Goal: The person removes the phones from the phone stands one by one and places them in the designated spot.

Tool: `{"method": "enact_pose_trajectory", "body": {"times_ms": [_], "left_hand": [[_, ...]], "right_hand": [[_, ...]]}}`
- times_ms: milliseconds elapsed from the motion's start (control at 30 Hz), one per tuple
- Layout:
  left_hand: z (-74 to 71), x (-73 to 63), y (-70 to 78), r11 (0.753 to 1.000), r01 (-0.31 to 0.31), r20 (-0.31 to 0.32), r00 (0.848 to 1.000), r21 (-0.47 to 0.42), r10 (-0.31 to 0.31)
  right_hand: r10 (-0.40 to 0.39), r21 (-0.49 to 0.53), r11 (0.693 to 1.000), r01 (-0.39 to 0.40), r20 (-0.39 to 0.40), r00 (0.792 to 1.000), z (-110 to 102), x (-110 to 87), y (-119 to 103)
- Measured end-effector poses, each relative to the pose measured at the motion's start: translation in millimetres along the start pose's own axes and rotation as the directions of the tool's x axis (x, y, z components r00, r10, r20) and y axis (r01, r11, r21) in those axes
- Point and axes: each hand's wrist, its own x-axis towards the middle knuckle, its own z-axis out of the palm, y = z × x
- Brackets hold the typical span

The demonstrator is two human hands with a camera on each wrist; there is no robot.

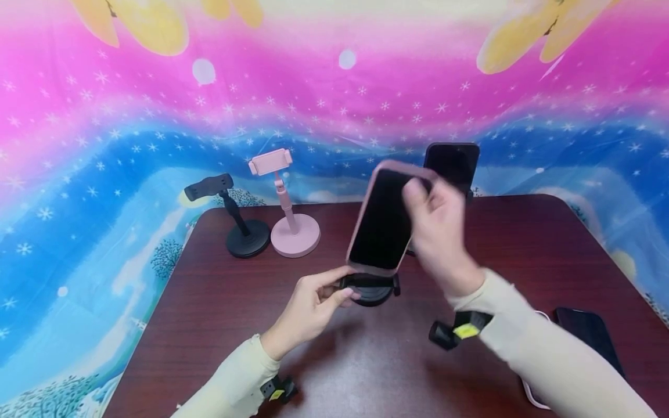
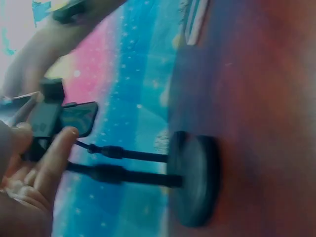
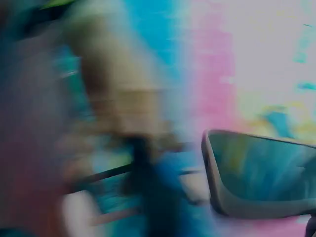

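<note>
My right hand [image 1: 441, 238], blurred, grips a pink-edged smartphone [image 1: 384, 223] by its upper right corner, thumb over the dark screen. The phone is tilted, its lower edge right at the holder of a black phone stand [image 1: 370, 283]; whether they touch I cannot tell. My left hand [image 1: 308, 307] pinches the left end of that holder between thumb and fingers. In the left wrist view the stand's round base [image 2: 195, 182] and thin pole show below the left hand [image 2: 34, 182]. The right wrist view is smeared, though the phone [image 3: 261, 173] shows at its right.
A black phone stand [image 1: 248, 238] and a pink phone stand [image 1: 295, 237] stand at the back left of the dark wooden table [image 1: 219, 348]. Behind my right hand, another smartphone [image 1: 452, 162] is held upright. A black phone [image 1: 590, 334] lies at the right, partly behind my sleeve.
</note>
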Motion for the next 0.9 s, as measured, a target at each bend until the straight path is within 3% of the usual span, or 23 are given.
{"method": "enact_pose_trajectory", "body": {"times_ms": [100, 167, 400, 900], "left_hand": [[-1.7, -9.2, -2.9, 1.0, -0.01, -0.031, 0.999, -0.003, 0.01], [-2.7, -11.8, -3.1, 1.0, -0.016, -0.066, 0.998, -0.002, 0.016], [-0.3, -8.7, -0.7, 1.0, 0.012, -0.085, 0.996, 0.024, -0.01], [0.5, -10.3, 1.8, 0.999, 0.016, -0.081, 0.997, 0.04, -0.013]], "right_hand": [[-0.104, 0.077, 0.991, 0.109, -0.072, 0.992, -3, 23.1, -17], [-0.141, 0.076, 0.986, 0.146, -0.075, 0.987, -4, 30.3, -23], [-0.099, -0.01, 0.995, 0.099, -0.016, 0.995, -8, 18.9, -24], [-0.064, -0.012, 0.998, 0.064, 0.002, 0.998, -10, 12.6, -21]]}}
